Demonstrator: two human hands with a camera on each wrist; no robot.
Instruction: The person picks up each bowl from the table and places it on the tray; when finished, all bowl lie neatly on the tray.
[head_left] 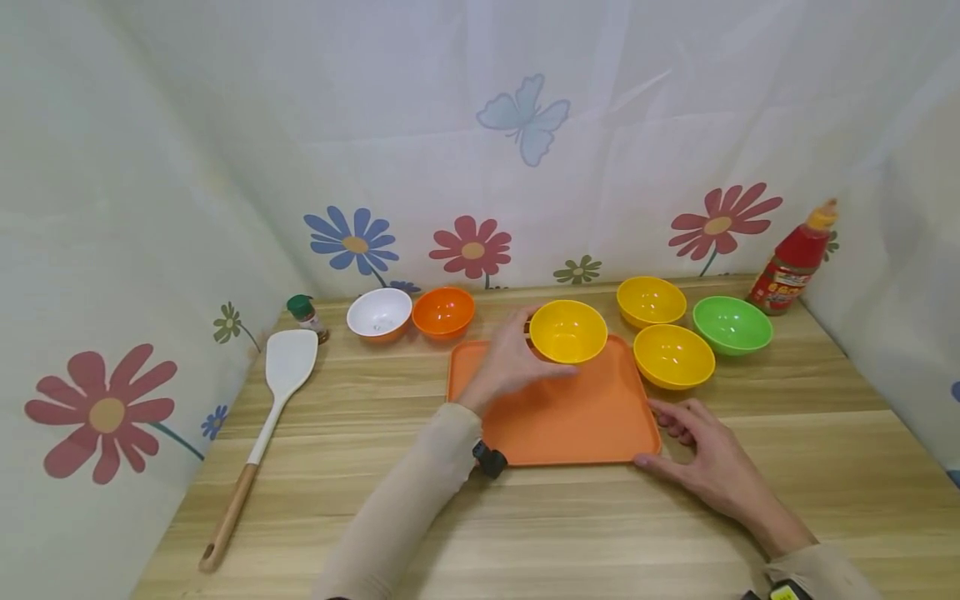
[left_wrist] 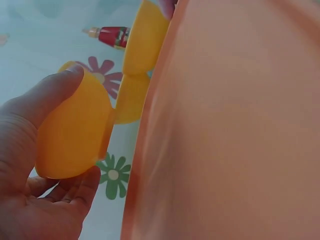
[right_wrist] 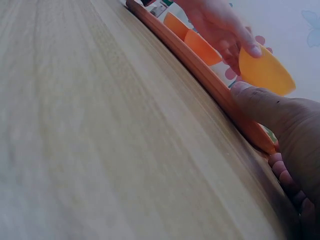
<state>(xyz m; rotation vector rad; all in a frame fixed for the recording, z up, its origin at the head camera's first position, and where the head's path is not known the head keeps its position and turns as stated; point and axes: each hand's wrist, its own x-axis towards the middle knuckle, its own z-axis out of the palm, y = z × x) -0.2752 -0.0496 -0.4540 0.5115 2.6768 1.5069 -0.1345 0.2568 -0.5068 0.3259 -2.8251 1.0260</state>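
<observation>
My left hand (head_left: 513, 358) grips a yellow bowl (head_left: 567, 333) by its side, thumb on the near side and fingers behind. In the left wrist view the yellow bowl (left_wrist: 75, 130) sits between thumb and fingers, raised above the orange tray (head_left: 570, 425). The tray lies flat on the table under that hand. My right hand (head_left: 705, 458) holds the tray's near right corner, its thumb at the front edge and its fingers curled at the right side. In the right wrist view the thumb (right_wrist: 260, 102) overlaps the tray's rim (right_wrist: 200, 70).
Right of the tray stand two more yellow bowls (head_left: 651, 302), a green bowl (head_left: 732, 325) and a red sauce bottle (head_left: 795, 262). Behind left are a white bowl (head_left: 380, 314), an orange bowl (head_left: 443, 312) and a green-capped jar (head_left: 306, 315). A white spatula (head_left: 277, 392) lies far left.
</observation>
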